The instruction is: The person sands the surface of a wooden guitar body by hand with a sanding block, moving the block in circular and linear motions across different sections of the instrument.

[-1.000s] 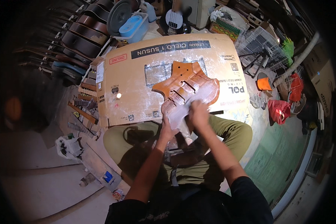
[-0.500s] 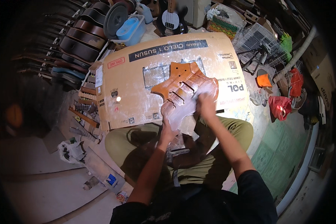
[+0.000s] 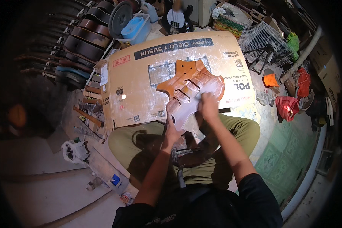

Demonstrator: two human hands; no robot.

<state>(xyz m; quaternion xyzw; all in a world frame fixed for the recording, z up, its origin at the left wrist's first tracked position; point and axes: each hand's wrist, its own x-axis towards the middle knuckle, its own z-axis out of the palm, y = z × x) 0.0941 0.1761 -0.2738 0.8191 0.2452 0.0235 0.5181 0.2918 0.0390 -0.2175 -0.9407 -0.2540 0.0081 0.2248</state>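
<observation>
A brown wooden electric guitar body (image 3: 174,83) rests over my lap and a cardboard sheet (image 3: 135,102), its horns pointing away from me. It has dark-edged pickup cutouts and a few small holes near the neck end. Whitish dust coats its near half and right side. My left hand (image 3: 173,133) is closed round its near left edge. On the dusty face, right of the cutouts, my right hand (image 3: 209,107) presses a small grey pad (image 3: 198,96) that looks like a sanding pad. The fingers are slightly blurred and mostly cover it.
Several guitar bodies (image 3: 78,47) stand racked at the far left, near a clear bin (image 3: 140,32) holding a blue tub. A black bass guitar (image 3: 175,21) is at the back. Wire racks (image 3: 264,36), an orange container (image 3: 270,80) and a red bag (image 3: 287,107) lie to the right.
The guitar body and cardboard appear slightly shifted in the view. My right hand stays on the dusty face, moved only a little; my left hand keeps its hold.
</observation>
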